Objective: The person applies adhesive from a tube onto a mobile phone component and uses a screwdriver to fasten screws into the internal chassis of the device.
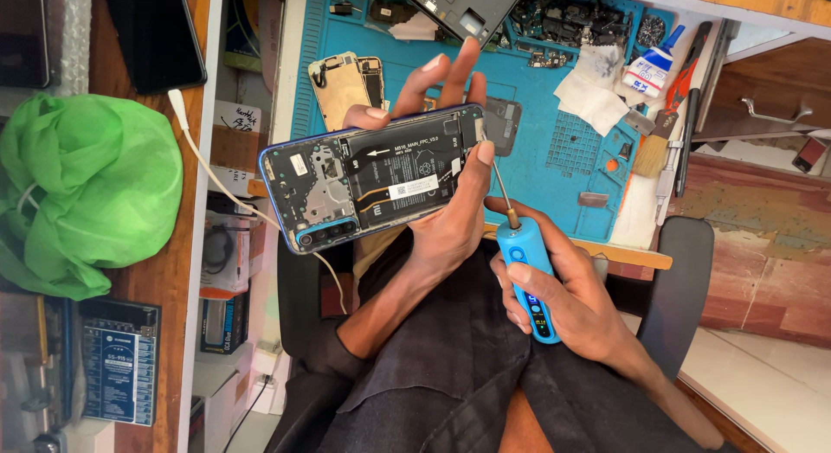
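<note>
Fingers of the left hand [450, 211] clasp an opened phone [372, 178] by its edges; just beside it, the right hand [563, 302] grips a blue electric screwdriver [528, 276], tip touching the phone's corner.

The phone [372, 176] I hold is black inside with a blue edge. My screwdriver [528, 280] is bright blue. At twelve o'clock the mat [563, 150] is blue. At nine o'clock the bag [82, 189] is green.
</note>
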